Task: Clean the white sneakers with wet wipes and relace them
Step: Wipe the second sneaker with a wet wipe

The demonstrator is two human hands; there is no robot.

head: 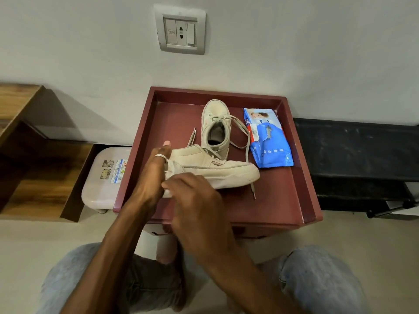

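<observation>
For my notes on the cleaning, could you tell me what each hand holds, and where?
The left hand grips the near sneaker at its heel. The right hand presses something white, seemingly a wipe, against it.

Head view: maroon tray-top table (292, 200) w/ two white sneakers; near sneaker (217, 169) lies on its side, toe to the right, w/ left hand (150, 177) clasping its heel & right hand (195, 200) pressing a white wipe (169, 175) against the heel end. Far sneaker (215, 125) stands upright just behind, toe toward the wall, laces (243, 132) loose and trailing across the tray. Blue wet-wipes pack (269, 141) lies flat on the right, near the sneakers.
</observation>
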